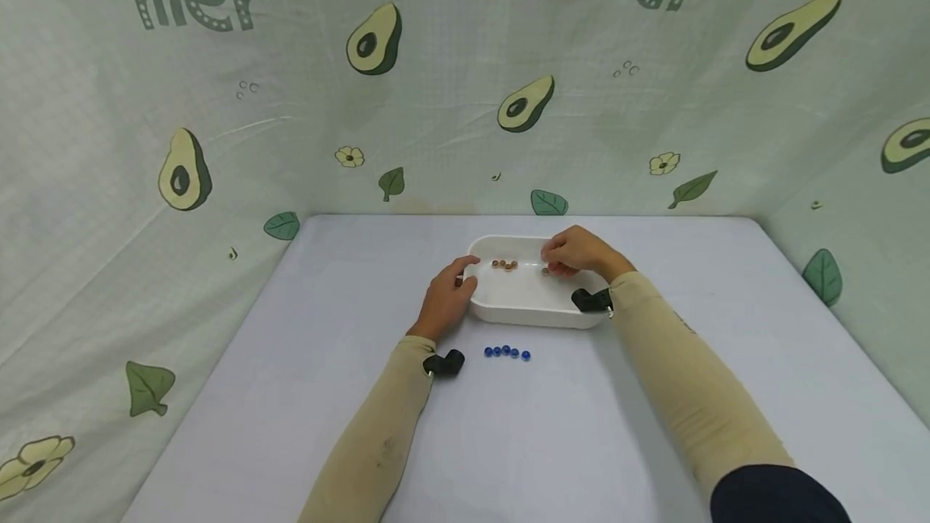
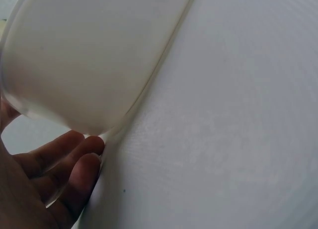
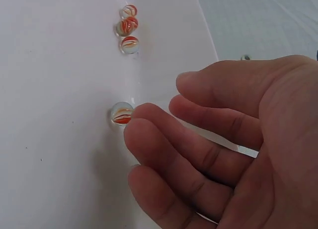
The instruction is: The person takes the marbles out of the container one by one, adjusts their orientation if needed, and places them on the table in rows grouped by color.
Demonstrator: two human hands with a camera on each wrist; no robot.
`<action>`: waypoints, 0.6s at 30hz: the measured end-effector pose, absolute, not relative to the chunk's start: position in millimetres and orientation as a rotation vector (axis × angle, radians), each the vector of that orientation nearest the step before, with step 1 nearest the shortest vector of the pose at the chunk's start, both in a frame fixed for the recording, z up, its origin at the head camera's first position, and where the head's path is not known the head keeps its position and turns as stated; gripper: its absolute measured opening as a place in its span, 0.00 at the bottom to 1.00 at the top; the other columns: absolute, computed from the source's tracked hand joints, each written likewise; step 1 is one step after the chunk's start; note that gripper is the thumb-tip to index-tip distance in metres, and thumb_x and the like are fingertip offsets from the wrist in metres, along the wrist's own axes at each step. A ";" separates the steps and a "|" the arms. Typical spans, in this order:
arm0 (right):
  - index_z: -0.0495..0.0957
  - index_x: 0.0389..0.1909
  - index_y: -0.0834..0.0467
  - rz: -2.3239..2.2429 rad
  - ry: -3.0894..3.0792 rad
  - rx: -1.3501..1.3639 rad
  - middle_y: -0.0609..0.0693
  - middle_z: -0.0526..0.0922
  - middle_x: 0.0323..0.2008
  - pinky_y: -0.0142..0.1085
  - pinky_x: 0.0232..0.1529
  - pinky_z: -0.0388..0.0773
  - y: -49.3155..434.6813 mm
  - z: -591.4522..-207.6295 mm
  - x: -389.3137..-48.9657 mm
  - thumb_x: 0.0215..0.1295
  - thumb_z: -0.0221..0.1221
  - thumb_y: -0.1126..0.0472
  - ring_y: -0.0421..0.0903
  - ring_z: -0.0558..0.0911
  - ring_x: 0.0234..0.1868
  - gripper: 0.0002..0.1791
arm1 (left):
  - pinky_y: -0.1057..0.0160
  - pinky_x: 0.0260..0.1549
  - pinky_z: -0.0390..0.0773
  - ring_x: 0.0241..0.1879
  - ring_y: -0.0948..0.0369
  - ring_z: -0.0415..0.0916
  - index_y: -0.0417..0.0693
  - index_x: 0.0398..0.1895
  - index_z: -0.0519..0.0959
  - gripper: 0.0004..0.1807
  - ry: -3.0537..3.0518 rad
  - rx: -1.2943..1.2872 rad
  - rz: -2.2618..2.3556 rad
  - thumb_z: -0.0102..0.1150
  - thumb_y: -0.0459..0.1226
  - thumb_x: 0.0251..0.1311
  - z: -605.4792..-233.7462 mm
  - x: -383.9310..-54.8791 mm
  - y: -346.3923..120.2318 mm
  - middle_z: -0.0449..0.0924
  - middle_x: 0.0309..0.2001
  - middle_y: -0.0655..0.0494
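Observation:
A white oval-cornered tray [image 1: 519,315] stands on the table. My left hand [image 1: 446,301] holds its left end; in the left wrist view fingertips [image 2: 94,144] lie against the lower outer wall. Inside the tray is my right hand [image 1: 577,251], its fingers loosely extended and the thumb apart. Its fingertips are right at a clear marble [image 3: 121,114] with orange and red swirls. Several more swirled marbles [image 1: 506,265] lie in a short row near the tray's back left. Nothing shows between the right thumb and fingers.
Several blue marbles [image 1: 506,352] lie in a row on the white table [image 1: 552,442], in front of the tray. A printed avocado cloth [image 1: 450,144] hangs behind the table's back edge and along both sides.

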State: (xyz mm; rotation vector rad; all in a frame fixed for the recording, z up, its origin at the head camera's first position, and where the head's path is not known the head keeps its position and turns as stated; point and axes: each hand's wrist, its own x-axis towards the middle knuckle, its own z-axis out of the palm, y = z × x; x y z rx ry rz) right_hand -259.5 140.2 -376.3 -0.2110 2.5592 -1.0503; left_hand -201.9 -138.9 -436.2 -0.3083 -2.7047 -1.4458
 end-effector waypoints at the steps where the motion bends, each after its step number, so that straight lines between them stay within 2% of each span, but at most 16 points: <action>1: 0.83 0.50 0.66 -1.039 2.562 -0.205 0.54 0.85 0.32 0.37 0.35 0.79 140.1 -377.0 -259.5 0.69 0.58 0.61 0.46 0.81 0.31 0.15 | 0.50 0.48 0.75 0.47 0.55 0.75 0.58 0.66 0.75 0.23 -2.706 -0.307 -1.447 0.50 0.43 0.68 -435.9 -201.6 -139.1 0.77 0.56 0.47; 9: 0.83 0.49 0.65 -0.993 2.562 -0.193 0.51 0.84 0.28 0.34 0.33 0.76 138.0 -383.8 -259.1 0.67 0.61 0.62 0.44 0.80 0.29 0.14 | 0.50 0.48 0.75 0.47 0.55 0.75 0.58 0.66 0.75 0.23 -2.708 -0.306 -1.448 0.50 0.43 0.68 -438.2 -201.0 -140.3 0.77 0.55 0.47; 18: 0.82 0.48 0.67 -1.036 2.523 -0.138 0.52 0.84 0.28 0.35 0.33 0.78 138.7 -387.2 -259.7 0.65 0.60 0.65 0.43 0.81 0.28 0.14 | 0.52 0.47 0.74 0.45 0.57 0.74 0.62 0.66 0.75 0.23 -2.691 -0.313 -1.455 0.49 0.45 0.69 -438.8 -203.8 -139.8 0.76 0.55 0.49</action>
